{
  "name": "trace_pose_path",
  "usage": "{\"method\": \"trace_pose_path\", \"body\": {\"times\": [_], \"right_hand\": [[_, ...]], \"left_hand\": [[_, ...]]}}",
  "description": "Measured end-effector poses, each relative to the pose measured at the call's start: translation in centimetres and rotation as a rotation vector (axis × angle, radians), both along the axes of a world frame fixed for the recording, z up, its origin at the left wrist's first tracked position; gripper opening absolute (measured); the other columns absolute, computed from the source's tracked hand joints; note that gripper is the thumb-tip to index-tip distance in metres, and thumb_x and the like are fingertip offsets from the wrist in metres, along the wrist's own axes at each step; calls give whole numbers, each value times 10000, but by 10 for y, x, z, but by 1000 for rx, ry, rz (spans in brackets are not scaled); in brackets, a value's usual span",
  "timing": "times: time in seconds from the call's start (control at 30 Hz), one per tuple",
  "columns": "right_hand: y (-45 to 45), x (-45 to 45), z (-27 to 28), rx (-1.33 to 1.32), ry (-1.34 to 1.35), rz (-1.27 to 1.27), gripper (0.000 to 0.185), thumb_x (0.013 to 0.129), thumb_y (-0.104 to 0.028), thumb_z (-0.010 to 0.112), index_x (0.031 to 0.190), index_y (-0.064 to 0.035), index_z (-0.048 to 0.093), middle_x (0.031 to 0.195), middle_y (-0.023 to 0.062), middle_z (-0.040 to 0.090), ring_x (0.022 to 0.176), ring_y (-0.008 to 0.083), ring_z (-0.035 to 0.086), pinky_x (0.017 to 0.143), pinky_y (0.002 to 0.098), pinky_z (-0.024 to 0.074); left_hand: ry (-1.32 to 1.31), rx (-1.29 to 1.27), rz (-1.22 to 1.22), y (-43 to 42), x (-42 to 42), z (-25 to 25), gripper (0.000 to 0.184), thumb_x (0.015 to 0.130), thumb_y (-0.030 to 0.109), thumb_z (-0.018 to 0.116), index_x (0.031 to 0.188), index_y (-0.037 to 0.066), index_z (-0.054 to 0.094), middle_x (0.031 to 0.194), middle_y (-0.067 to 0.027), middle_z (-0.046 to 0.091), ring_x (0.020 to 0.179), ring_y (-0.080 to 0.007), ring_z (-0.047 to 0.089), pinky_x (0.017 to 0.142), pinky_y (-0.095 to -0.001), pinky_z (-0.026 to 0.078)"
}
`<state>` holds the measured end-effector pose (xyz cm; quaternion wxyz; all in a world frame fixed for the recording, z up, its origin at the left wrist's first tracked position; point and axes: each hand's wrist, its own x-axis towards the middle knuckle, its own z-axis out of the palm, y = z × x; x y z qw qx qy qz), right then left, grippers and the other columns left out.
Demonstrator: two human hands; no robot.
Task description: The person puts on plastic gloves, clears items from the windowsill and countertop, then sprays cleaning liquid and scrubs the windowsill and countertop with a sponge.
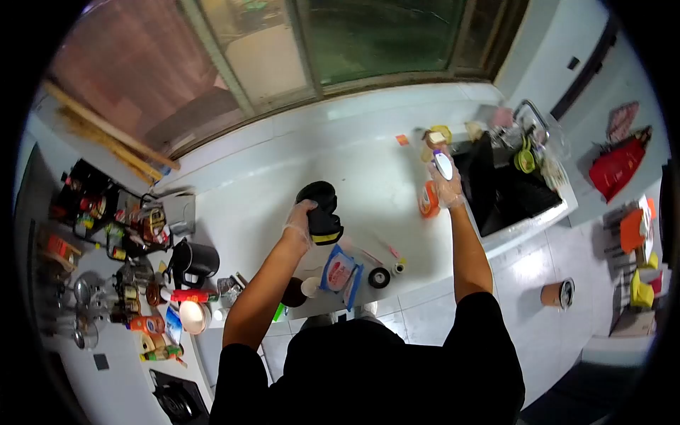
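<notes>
My left hand [299, 225], in a clear plastic glove, is closed on a black curved item with a yellow band [322, 212] and holds it over the white counter [375, 170]; its exact kind is unclear. Also gloved, my right hand [448, 190] grips a white item with a purple end [443, 165], possibly a small bottle or brush. Just left of that hand stands an orange bottle [428, 200]. Near the counter's front edge lie a blue-and-white packet [338, 270], a round black disc with a pale centre [379, 277] and a small white cup-like thing [310, 287].
On the right is a dark sink [513, 198] with a faucet [530, 108] and green utensils [525, 157]. A black pitcher [193, 262], bowls [193, 316] and bottles crowd the left. A window runs along the back. A bin [557, 293] stands on the floor.
</notes>
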<state>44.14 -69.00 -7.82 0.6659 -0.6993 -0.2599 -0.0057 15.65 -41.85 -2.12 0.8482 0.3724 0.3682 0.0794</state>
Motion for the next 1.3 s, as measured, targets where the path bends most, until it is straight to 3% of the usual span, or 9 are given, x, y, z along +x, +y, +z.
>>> {"method": "trace_pose_path", "body": {"times": [0.13,0.27,0.4,0.5,0.63,0.77,0.87,1.17,1.3], "right_hand": [[39,-26,23,-224,-89,-51,354,870,-150,730,1180,-19,622,1011,44,655,847,118,600,743,273,510],[113,-50,67,-153,-61,89,307,840,-148,729,1109,-21,652,966,87,708,877,188,665,790,317,513],[213,-90,116,-426,-295,273,258,808,-132,720,1051,-56,683,972,132,714,890,265,676,815,350,516],[312,-139,135,-479,-217,400,281,797,-167,735,1048,-52,687,964,129,718,889,263,682,811,345,520],[462,-174,82,-498,-168,558,342,754,-211,766,1045,-49,690,915,131,722,863,247,690,794,340,529],[571,-229,67,-597,-47,548,373,730,-249,780,1029,-44,694,919,126,725,869,245,692,805,350,531],[636,-243,45,-533,-44,491,389,726,-286,776,1030,-57,698,944,146,723,899,279,693,824,365,531],[664,-257,25,-844,-30,247,354,747,-340,766,946,-50,724,903,163,722,849,276,692,782,365,523],[649,-240,12,-634,-56,369,374,733,-341,779,949,-43,717,900,158,723,864,313,688,795,378,518]], "left_hand": [[19,0,125,42,-41,1,396,837,187,537,1212,77,603,1058,-104,682,936,-301,668,860,-476,557],[33,82,245,112,-78,-39,393,813,153,539,1188,68,617,1030,-106,687,913,-283,671,838,-456,563],[56,283,316,177,-112,-121,433,775,129,592,1201,61,555,1044,-129,653,883,-281,662,784,-399,574],[423,392,371,178,-128,-117,603,772,142,636,1342,43,465,1121,-135,624,928,-285,643,822,-400,556],[605,414,225,208,-130,-215,759,822,146,624,1507,118,299,1396,-208,491,1224,-360,526,1010,-426,459],[507,625,5,208,-139,-229,754,861,262,676,1498,115,300,1445,-213,450,1305,-370,464,1078,-414,391],[420,423,-109,219,-148,-220,840,873,305,662,1547,144,187,1539,-192,320,1380,-355,370,1133,-423,338],[338,435,-19,220,-158,-220,682,880,281,641,1465,133,323,1420,-213,476,1284,-384,484,1075,-410,378],[419,438,-70,221,-153,-222,693,874,271,651,1470,143,320,1417,-213,478,1279,-382,490,1065,-424,393]]}}
